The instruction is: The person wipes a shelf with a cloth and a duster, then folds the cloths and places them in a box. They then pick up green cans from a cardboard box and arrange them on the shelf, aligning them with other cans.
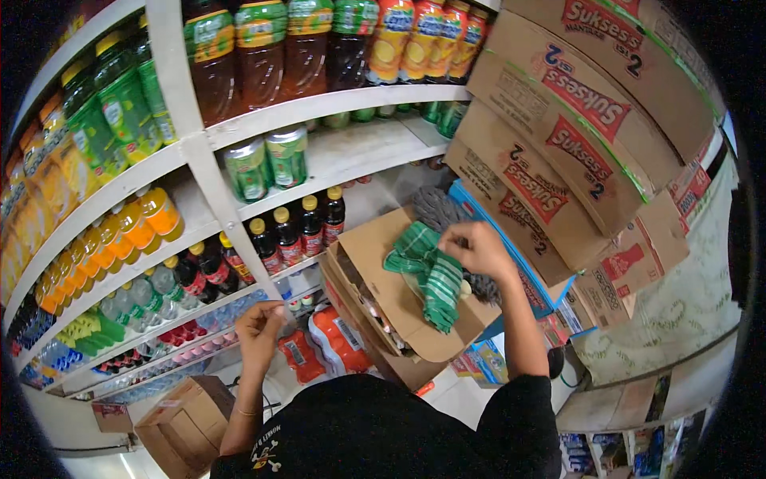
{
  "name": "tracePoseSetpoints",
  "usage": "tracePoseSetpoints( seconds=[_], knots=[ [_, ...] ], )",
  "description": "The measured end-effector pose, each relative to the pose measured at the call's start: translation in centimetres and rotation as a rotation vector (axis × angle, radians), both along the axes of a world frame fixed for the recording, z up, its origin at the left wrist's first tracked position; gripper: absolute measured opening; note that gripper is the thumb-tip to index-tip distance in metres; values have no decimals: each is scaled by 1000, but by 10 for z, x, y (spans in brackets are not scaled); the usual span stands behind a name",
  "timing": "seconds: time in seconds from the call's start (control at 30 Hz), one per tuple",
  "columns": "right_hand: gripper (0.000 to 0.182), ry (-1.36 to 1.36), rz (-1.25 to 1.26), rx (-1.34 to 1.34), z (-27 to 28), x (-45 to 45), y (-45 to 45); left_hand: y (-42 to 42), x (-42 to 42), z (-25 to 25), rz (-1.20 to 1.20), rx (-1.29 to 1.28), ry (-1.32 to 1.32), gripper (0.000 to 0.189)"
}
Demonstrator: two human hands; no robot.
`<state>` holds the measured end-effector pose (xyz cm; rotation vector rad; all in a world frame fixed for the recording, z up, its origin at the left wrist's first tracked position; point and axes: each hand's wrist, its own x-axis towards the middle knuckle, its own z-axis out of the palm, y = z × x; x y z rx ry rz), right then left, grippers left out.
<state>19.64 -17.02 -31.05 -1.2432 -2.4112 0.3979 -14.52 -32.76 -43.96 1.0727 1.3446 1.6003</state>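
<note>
A green cloth with pale stripes (441, 287) lies bunched on the flap of a cardboard box (371, 257). My right hand (476, 248) is just over the cloth's upper right part, its fingers curled; whether they grip the cloth cannot be told. Dark grey knitted or mop-like material (437, 206) sits behind the cloth, and more of it shows below my right wrist. My left hand (261, 329) is raised in front of the lower shelves, with thumb and fingertips drawn together; nothing can be made out between them.
White shelves (335, 108) of bottles and cans curve along the left and front. Stacked cartons (556, 138) rise at the right, beside a blue-edged box (508, 239). An open cardboard box (185, 428) stands on the floor at lower left. Red-wrapped packs (338, 341) lie below the shelves.
</note>
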Motion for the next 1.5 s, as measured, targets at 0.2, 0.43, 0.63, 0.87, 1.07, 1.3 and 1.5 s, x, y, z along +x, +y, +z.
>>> tracePoseSetpoints(
  seconds=[0.2,0.43,0.63,0.87,1.07,1.3,1.5],
  knots=[
    [28,-39,-23,210,-39,13,-79,32,51,-5,-381,-8,94,15],
    [12,954,-493,-155,-109,54,-97,48,113,5,-712,65,197,21],
    [14,1662,-720,-216,-154,92,-124,65,131,-4,-714,85,323,24],
    [17,820,-833,432,-113,73,-136,86,128,-9,-511,179,622,27],
    [21,334,-449,130,-81,-5,-96,124,138,-4,-434,134,654,31],
    [22,188,-369,90,-86,-28,-49,150,148,-15,-786,-41,253,29],
    [7,904,-295,-192,-40,10,-36,132,148,69,-755,176,-113,19]
  ],
)
